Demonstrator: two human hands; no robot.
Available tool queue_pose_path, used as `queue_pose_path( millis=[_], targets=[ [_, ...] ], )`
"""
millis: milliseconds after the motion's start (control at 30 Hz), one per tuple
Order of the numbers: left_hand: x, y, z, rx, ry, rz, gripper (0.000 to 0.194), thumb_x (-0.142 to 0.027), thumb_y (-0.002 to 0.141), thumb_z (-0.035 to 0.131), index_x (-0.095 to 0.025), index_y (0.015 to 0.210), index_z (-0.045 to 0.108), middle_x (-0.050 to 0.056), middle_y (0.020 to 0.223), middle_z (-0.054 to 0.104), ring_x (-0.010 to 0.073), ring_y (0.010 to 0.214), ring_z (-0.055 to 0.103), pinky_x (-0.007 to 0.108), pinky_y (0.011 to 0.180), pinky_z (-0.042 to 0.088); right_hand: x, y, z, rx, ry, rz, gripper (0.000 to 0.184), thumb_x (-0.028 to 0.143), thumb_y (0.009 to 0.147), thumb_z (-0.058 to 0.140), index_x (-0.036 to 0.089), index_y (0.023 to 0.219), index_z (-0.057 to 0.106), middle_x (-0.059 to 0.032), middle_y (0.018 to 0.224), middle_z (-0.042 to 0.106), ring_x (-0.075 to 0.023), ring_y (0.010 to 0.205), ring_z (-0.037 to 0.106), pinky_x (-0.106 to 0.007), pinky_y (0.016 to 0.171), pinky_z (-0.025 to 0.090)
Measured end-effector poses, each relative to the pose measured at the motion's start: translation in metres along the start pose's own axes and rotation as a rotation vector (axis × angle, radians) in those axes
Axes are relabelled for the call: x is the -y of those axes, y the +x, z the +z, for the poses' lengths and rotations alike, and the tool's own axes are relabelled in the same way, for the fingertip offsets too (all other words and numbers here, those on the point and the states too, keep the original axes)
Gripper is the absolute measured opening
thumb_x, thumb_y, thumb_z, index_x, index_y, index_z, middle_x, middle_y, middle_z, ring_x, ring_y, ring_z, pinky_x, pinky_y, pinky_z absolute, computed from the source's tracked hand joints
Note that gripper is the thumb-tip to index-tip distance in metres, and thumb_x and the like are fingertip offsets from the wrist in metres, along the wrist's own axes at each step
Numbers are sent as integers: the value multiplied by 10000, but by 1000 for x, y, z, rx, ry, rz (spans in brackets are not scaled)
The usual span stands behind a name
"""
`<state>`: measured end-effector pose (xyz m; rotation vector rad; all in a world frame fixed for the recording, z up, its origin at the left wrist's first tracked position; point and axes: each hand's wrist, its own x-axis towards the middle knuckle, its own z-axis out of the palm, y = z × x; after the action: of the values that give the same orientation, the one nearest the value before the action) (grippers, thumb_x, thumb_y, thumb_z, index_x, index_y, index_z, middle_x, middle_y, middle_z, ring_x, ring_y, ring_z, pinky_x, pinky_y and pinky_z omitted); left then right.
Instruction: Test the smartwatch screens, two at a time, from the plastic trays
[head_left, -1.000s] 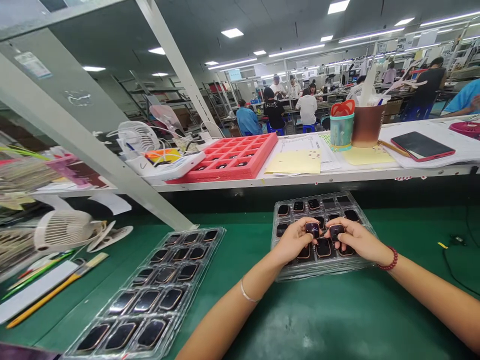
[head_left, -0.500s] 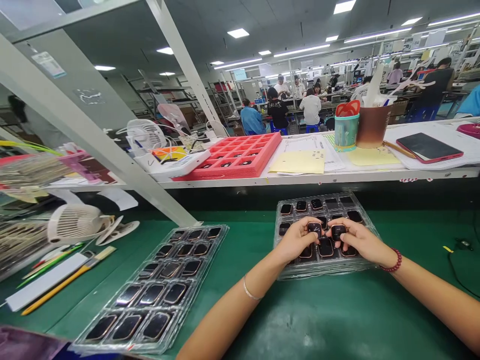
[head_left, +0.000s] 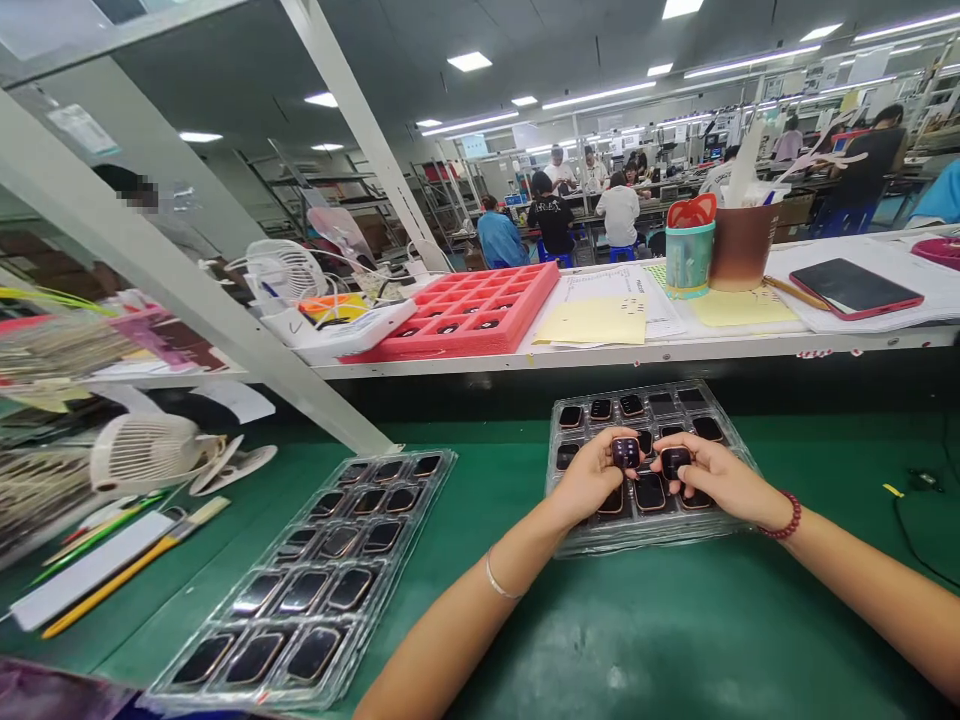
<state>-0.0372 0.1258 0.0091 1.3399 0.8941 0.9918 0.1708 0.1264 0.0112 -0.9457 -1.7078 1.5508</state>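
My left hand [head_left: 589, 480] is closed on a smartwatch [head_left: 625, 453] without a strap, its screen lit with small icons. In my right hand [head_left: 716, 480] is a second smartwatch [head_left: 675, 462], square with a copper-coloured rim and a dark face. Both are held side by side, a little apart, over a clear plastic tray [head_left: 600, 540] of similar watches at the right of the bench. My hands hide part of that tray. Another clear tray [head_left: 247, 690] with rows of dark watches lies to the left of my left arm.
A red foam tray [head_left: 480, 310], a teal cup [head_left: 688, 260], a brown cup [head_left: 742, 250] and a phone [head_left: 857, 290] stand on the shelf. A white fan [head_left: 142, 450] and a yellow brush [head_left: 135, 570] lie at left. A slanted post [head_left: 315, 390] rises there. Several people sit beyond.
The left watch's screen has gone from a clock face to a display of small icons. My hands have barely moved. A person has come into view at the far left.
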Motion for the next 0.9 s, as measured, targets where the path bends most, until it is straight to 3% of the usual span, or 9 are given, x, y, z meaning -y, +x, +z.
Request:
queue_pose_path(
  millis=[100, 200, 333, 500, 633, 767, 900],
  targets=[
    [-1, -1, 1, -15, 12, -10, 429, -65, 634, 619, -163, 1043, 536, 38, 888, 639, 138, 813, 597, 287, 782, 457, 1, 0, 0, 1, -16, -2, 362, 154, 784, 485, 197, 1143, 507, -40, 900, 622, -114, 644, 586, -249, 554, 496],
    [0, -1, 0, 11, 24, -27, 306, -186, 680, 653, -148, 967, 554, 30, 796, 639, 120, 696, 584, 257, 672, 455, 1, 0, 0, -6, -25, -17, 363, 157, 780, 491, 205, 1139, 510, -47, 955, 616, -123, 681, 602, -256, 574, 500],
    [2, 1, -2, -17, 18, -69, 284, -224, 768, 506, -157, 1040, 553, 43, 825, 649, 113, 622, 587, 217, 531, 394, -1, 1, 0, 6, -5, -6, 363, 165, 781, 499, 201, 1142, 503, -41, 934, 612, -121, 677, 591, -249, 568, 491],
    [0, 2, -1, -21, -6, -68, 416, -126, 706, 491, -170, 1119, 514, 55, 931, 648, 138, 745, 616, 220, 577, 416, -2, 1, 0, 9, 17, 6, 368, 167, 786, 495, 199, 1152, 492, -53, 976, 604, -117, 681, 581, -243, 555, 488],
    [-4, -1, 2, -16, 5, -45, 365, -130, 679, 600, -155, 1034, 523, 39, 864, 642, 110, 690, 582, 246, 665, 443, 1, 0, 1, 5, 6, -1, 356, 161, 778, 498, 198, 1133, 503, -54, 978, 604, -111, 670, 578, -240, 554, 486],
    [-4, -3, 3, 22, 10, -29, 242, -153, 705, 594, -140, 940, 539, 30, 779, 624, 102, 635, 549, 265, 661, 450, 4, -1, 1, 11, -7, 9, 349, 152, 778, 484, 192, 1124, 501, -40, 920, 607, -101, 639, 568, -233, 549, 480],
    [-3, -2, 2, 45, 20, -18, 357, -85, 657, 598, -151, 1002, 535, 35, 837, 629, 135, 767, 583, 278, 732, 456, 4, -1, 2, 8, -1, 10, 343, 155, 780, 488, 188, 1121, 501, -37, 907, 598, -102, 639, 565, -228, 538, 470]
  ],
)
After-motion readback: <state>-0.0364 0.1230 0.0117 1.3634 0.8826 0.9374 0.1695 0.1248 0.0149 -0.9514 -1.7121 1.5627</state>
